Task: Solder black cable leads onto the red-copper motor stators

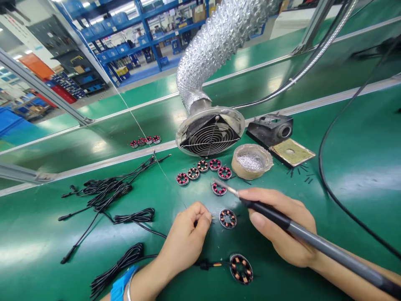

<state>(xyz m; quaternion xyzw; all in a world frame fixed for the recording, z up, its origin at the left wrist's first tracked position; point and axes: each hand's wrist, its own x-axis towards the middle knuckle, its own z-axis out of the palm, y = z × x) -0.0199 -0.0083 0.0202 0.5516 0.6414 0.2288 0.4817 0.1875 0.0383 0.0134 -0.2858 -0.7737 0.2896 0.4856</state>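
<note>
My right hand [282, 225] is wrapped round a soldering iron [300, 234] with a dark grey handle. Its tip points left, over a stator with red windings [219, 189]; whether they touch I cannot tell. In a pinch, my left hand [188, 234] grips the end of a black cable [158, 233], and thin bare wire ends show past the fingertips. Just right of those wires lies a copper-wound stator [228, 218]. Nearer to me, another copper-wound stator [241, 269] is joined to a black cable with coloured wires, which passes by my left wrist.
Several stators [202, 165] form an arc below a fume extraction hood [209, 136]. A round tub of silvery scraps [252, 161] and a soldering iron stand [271, 129] with a yellow sponge [293, 150] are behind my right hand. Bundled black cables [109, 190] lie left.
</note>
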